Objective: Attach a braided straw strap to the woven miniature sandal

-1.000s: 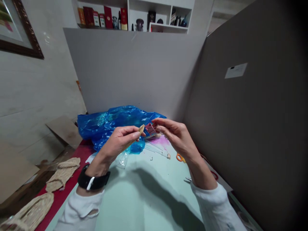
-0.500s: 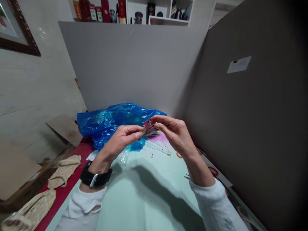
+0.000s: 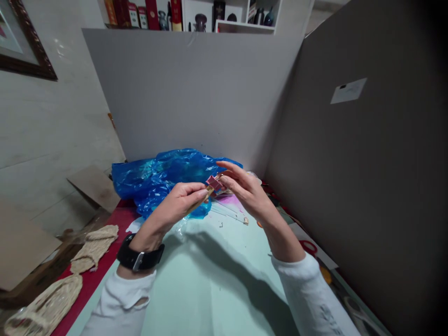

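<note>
Between thumb and fingers, my left hand pinches a narrow yellowish-tan strip. At the strip's upper end is a small pink folded piece; how the two are joined is too small to tell. My right hand touches the far side of the pink piece with thumb and a finger, while the index finger is raised. A tiny shiny bit shows near those fingertips, its kind unclear. Both hands are held above the pale green tabletop. A black watch is on my left wrist.
A crumpled blue plastic bag lies behind my hands. Thin wires and scraps rest on the table. Red-handled scissors are at the right. Woven straw pieces lie along the left edge. Grey panels stand behind and to the right.
My right hand has shifted slightly left and its index finger has lifted from the pink piece. The pink piece has tilted a little, and more of the tan strip shows below my left hand.
</note>
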{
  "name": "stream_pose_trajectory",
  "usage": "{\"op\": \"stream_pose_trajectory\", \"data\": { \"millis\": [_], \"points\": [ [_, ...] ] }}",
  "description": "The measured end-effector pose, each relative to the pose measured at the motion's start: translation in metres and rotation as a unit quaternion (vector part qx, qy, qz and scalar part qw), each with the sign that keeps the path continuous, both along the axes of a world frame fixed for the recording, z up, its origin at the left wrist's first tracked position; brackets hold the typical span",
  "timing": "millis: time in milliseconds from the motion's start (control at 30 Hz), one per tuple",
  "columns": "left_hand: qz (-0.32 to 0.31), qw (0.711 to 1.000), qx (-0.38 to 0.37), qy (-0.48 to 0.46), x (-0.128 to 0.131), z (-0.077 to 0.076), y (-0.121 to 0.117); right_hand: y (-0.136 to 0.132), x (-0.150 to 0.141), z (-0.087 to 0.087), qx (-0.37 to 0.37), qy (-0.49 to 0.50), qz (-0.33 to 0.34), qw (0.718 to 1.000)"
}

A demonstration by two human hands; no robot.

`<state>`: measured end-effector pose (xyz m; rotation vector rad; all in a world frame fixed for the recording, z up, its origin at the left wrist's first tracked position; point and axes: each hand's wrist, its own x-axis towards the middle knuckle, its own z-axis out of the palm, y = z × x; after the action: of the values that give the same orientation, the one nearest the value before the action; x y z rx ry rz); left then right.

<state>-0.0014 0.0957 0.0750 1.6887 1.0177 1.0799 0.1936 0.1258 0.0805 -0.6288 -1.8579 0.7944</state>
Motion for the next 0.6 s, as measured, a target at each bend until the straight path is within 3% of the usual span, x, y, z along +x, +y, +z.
{"op": "stream_pose_trajectory", "data": {
  "millis": [200,300,467,600],
  "points": [
    [-0.031,0.999,-0.040,0.001,0.002,0.003,-0.004,0.014,-0.004,-0.011,-0.129,0.177,0.056,0.974],
    [-0.008,0.999,-0.035,-0.018,0.005,0.000,0.000,0.018,-0.009,-0.018,-0.187,0.232,0.059,0.953],
    [0.102,0.989,0.013,-0.107,0.015,-0.019,0.017,0.013,-0.029,-0.041,-0.234,0.159,0.059,0.957],
    [0.127,0.977,-0.003,-0.171,0.021,-0.038,0.020,0.010,-0.040,-0.060,-0.221,0.125,0.023,0.967]
  ]
}}
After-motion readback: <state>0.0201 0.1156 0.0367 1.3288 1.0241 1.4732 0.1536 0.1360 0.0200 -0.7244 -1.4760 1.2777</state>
